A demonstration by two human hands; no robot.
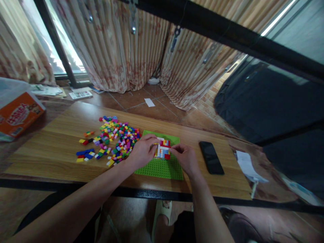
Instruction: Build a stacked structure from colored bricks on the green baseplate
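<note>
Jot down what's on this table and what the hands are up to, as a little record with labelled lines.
Left hand: at the left side of the small brick build
Right hand: fingertips at the right end of a white piece on the build
Grip: too small to tell for either hand
Base: green studded plate, under the build
Left of plate: loose pile of multicoloured bricks
Right of plate: dark phone, lying flat
Surface: wooden table
Beyond: patterned curtains
</note>
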